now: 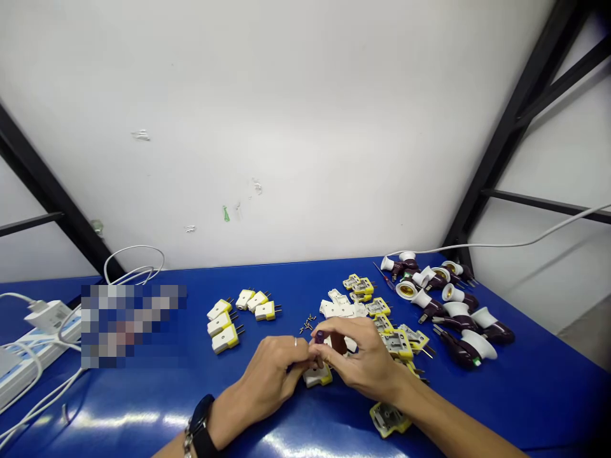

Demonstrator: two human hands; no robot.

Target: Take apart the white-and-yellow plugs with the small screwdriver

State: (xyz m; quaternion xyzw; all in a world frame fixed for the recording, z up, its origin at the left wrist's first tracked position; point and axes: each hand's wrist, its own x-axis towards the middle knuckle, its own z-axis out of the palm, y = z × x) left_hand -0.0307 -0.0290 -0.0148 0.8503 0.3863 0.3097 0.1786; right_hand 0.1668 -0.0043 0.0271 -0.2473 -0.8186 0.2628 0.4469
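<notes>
Between the thumb and fingers of my right hand [360, 353] is a dark purple screwdriver handle [320, 336], held roughly upright. Its shaft and tip are hidden by the fingers. My left hand [277, 362] is closed close against it, fingertips on a white and yellow plug [317, 377] that lies on the blue table. The fingers cover the plug's upper part. Just beyond the hands lie several small screws [308, 324]. White plug covers [337, 306] are heaped behind my right hand, and open yellow plug halves [397, 343] with metal inside lie to its right.
Closed white and yellow plugs [224, 339] lie to the left. Purple and white lamp holders [458, 312] crowd the right side, near another screwdriver [387, 280]. A power strip [41, 343] with white cables is at far left. One open plug half [389, 418] lies beneath my right forearm.
</notes>
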